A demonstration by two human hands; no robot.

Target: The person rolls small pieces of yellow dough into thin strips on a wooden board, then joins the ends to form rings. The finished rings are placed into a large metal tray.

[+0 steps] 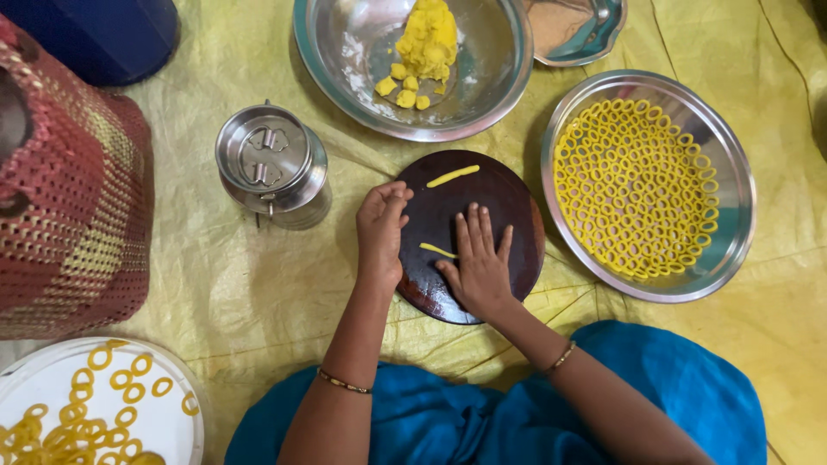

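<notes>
The right hand (479,258) lies flat, grip released, rolling a thin yellow dough strip (437,251) on the dark round board (517,220); the left hand (381,226), fingers loosely curled and holding nothing, rests at the board's edge. Uneven pressure could likely snap the strip or flatten it.

Right hand (481,263) flat on dark round board (508,207), palm over thin dough strip (436,251). Left hand (382,226) curled at board edge. Second strip (453,176) above. Steel plate (732,258) of yellow rings (636,188) right; bowl (500,77) with dough lump (426,39) above.
</notes>
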